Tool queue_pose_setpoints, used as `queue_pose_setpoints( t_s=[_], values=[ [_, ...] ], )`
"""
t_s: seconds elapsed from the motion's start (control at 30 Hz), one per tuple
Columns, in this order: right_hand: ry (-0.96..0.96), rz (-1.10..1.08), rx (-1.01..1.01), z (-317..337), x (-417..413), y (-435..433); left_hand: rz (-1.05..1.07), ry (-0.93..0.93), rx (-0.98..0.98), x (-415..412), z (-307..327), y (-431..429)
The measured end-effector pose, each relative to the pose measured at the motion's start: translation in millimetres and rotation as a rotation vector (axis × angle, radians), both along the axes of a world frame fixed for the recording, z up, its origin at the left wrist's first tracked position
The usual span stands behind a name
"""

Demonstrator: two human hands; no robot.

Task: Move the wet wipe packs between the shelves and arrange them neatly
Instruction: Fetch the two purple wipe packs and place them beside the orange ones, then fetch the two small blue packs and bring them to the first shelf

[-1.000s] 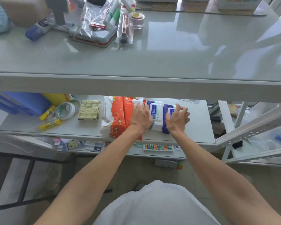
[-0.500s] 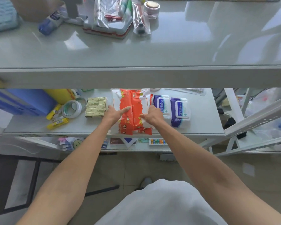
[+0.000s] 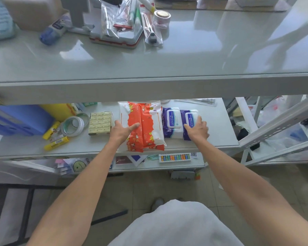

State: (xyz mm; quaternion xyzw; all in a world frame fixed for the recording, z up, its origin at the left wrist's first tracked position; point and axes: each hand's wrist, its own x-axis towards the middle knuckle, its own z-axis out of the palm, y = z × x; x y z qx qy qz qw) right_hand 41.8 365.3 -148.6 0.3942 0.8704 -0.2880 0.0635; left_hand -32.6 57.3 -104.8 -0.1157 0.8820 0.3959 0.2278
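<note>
Since half a second ago the hands are spreading apart: the right hand is leaving the orange packs and is now landing on the purple packs, while the left hand is staying at the orange ones' left side.

Head view, the only one: all the packs are sitting in one row on the middle shelf, orange pair on the left, purple pair touching them on the right. The left hand is lying open and flat, palm against the left edge of the orange packs, thumb over the top, pressing rather than gripping. The right hand is also open, fingers spread over the rightmost purple pack's lid, holding nothing. The orange packs are overhanging the near edge of the shelf and sitting slightly skewed; the purple ones are sitting further back.

My read: moving is done, squaring up is happening, with both hands bracketing the row to squeeze it together. Near edges aren't lining up yet. The box and tape roll to the left are staying clear.
</note>
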Motion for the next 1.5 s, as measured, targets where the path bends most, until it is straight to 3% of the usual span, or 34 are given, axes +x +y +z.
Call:
queue_pose_setpoints(
  t_s=[0.33, 0.4, 0.47, 0.57, 0.63, 0.7, 0.83, 1.07, 1.27, 1.5],
  values=[
    [0.041, 0.112, -0.022, -7.5, -2.5, 8.4, -0.026, -0.058, -0.057, -6.3, 10.1, 3.7],
    [0.047, 0.119, -0.006, -6.4, 0.2, 6.2, -0.049, 0.147, -0.26, 2.0, 13.7, 12.5],
    [0.06, 0.11, -0.02, -6.8, 7.3, 3.5, -0.145, 0.531, -0.398, 9.5, 12.8, 28.7],
    [0.157, 0.087, -0.023, -4.7, 34.1, 5.7, -0.355, 0.842, -0.181, 24.2, 20.1, 79.1],
    [0.23, 0.061, -0.029, -2.3, 59.9, 13.3, -0.557, 0.766, 0.036, 45.1, 32.5, 126.4],
    [0.272, 0.003, -0.05, 1.5, 90.2, 29.0, -0.78, 0.577, 0.094, 71.7, 40.4, 177.0],
    [0.245, -0.181, -0.133, 7.1, 173.2, 80.2, -1.136, 0.328, 0.064, 127.9, 21.6, 275.1],
    [0.004, -0.699, -0.217, -9.9, 364.7, 167.2, -1.612, 0.123, -0.06, 242.5, -1.1, 417.1],
    [-0.009, -1.032, -0.112, 19.4, 495.9, 227.4, -1.771, 0.107, -0.062, 348.1, 21.3, 522.3],
    [-0.017, -1.151, -0.06, 39.6, 572.0, 293.3, -1.877, 0.182, -0.037, 436.5, 27.1, 624.1]
  ],
)
